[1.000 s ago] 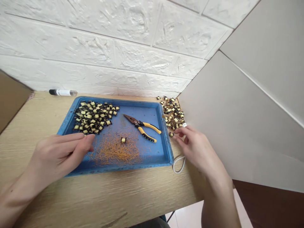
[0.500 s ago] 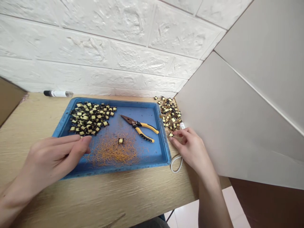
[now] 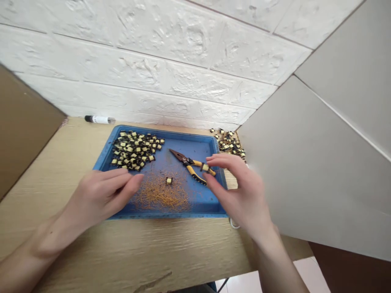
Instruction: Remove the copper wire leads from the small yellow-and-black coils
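Observation:
Between the thumb and fingers of my right hand point(image 3: 236, 183) is a small black-and-yellow component point(image 3: 205, 167), held above the right part of the blue tray point(image 3: 171, 215). My left hand point(image 3: 106, 189) hovers over the tray's front left, thumb and fingers drawn together; whether something small is between them is hidden. One component point(image 3: 169, 180) lies alone by a heap of orange wire bits point(image 3: 161, 195). A pile of components point(image 3: 134, 150) fills the tray's back left. Pliers with yellow-black handles point(image 3: 192, 169) lie in the tray, partly behind the held component.
More components point(image 3: 230, 144) are piled on the wooden table point(image 3: 159, 248) right of the tray. A black-capped marker-like tube point(image 3: 99, 119) lies by the white brick wall point(image 3: 183, 77). A white cord loop point(image 3: 234, 224) sits near the tray's front right corner. Panels stand at both sides.
My right hand has lifted a component from beside the right-hand pile and moved left over the tray. The view has shifted, and my left hand remains at the tray's front left.

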`<state>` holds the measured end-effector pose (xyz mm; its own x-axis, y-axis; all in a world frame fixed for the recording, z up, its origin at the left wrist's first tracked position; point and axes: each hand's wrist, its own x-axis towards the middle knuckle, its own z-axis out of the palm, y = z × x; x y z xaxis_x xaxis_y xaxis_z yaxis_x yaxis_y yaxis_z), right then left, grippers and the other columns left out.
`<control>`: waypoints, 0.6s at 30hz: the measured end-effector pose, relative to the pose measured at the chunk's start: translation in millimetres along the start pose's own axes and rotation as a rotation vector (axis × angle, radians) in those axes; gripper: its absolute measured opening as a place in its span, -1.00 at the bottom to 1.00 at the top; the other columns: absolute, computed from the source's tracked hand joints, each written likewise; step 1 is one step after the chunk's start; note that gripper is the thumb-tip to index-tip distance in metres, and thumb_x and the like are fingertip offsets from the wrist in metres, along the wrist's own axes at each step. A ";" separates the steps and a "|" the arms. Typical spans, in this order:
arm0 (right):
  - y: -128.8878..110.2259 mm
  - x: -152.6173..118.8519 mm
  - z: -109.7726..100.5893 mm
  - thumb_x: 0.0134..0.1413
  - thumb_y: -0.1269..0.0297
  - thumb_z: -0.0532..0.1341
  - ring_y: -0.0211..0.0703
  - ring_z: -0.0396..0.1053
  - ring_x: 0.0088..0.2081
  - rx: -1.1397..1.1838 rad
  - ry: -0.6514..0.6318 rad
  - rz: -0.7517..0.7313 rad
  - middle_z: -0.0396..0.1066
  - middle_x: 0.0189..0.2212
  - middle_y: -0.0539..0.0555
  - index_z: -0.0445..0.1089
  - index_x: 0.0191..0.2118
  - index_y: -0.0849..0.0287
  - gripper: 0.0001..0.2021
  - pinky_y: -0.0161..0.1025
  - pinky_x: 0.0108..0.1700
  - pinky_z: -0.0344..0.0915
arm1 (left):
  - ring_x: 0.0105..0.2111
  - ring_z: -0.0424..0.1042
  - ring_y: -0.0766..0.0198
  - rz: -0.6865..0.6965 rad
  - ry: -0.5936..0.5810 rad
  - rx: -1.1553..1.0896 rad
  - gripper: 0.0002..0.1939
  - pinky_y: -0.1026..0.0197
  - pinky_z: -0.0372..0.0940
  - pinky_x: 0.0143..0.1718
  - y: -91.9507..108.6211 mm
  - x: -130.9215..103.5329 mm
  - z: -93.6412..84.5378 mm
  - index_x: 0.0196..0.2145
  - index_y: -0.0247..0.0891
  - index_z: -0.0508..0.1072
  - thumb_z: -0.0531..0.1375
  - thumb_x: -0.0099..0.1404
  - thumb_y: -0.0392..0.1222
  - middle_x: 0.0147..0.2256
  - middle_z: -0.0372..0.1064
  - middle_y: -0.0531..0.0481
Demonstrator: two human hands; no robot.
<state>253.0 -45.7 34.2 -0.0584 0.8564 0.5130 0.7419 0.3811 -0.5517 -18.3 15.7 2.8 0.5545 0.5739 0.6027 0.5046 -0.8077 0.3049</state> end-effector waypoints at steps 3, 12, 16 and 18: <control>-7.2 13.7 29.7 0.20 0.53 0.26 -0.17 0.51 -0.10 0.130 -0.148 -0.206 0.58 -0.19 0.10 0.44 -0.14 0.17 -0.84 -0.22 -0.02 0.46 | -0.64 0.39 0.44 -0.011 0.008 0.065 -0.79 0.37 0.25 -0.59 -0.3 -7.1 3.9 -0.25 -0.25 0.49 0.10 0.50 -0.15 -0.46 0.56 0.08; -5.0 43.3 93.2 0.20 0.55 0.23 -0.13 0.49 -0.18 0.291 -0.295 -0.413 0.58 -0.25 0.14 0.46 -0.16 0.23 -0.85 -0.21 -0.08 0.45 | -0.57 0.31 0.35 -0.291 -0.086 -0.093 -0.79 0.30 0.21 -0.52 -2.2 -9.1 2.6 -0.22 -0.27 0.43 0.11 0.35 -0.09 -0.46 0.38 0.10; -8.9 41.5 96.7 0.20 0.55 0.20 -0.17 0.49 -0.19 0.360 -0.310 -0.413 0.58 -0.24 0.10 0.45 -0.16 0.17 -0.83 -0.22 -0.09 0.46 | -0.50 0.39 0.32 -0.298 -0.105 -0.161 -0.78 0.29 0.23 -0.45 -4.7 -2.9 0.6 -0.36 -0.30 0.44 0.09 0.39 -0.17 -0.47 0.40 0.05; -9.8 40.1 96.5 0.19 0.54 0.20 -0.18 0.49 -0.19 0.394 -0.315 -0.400 0.58 -0.24 0.08 0.45 -0.17 0.15 -0.83 -0.21 -0.09 0.46 | -0.50 0.36 0.33 -0.276 -0.114 -0.195 -0.77 0.30 0.22 -0.46 -5.9 -2.2 0.8 -0.38 -0.30 0.44 0.08 0.40 -0.21 -0.48 0.40 0.06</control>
<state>179.0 18.5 -3.3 -0.5173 0.6603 0.5445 0.3245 0.7400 -0.5891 -21.9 19.3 -0.8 0.4910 0.7763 0.3952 0.5160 -0.6247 0.5861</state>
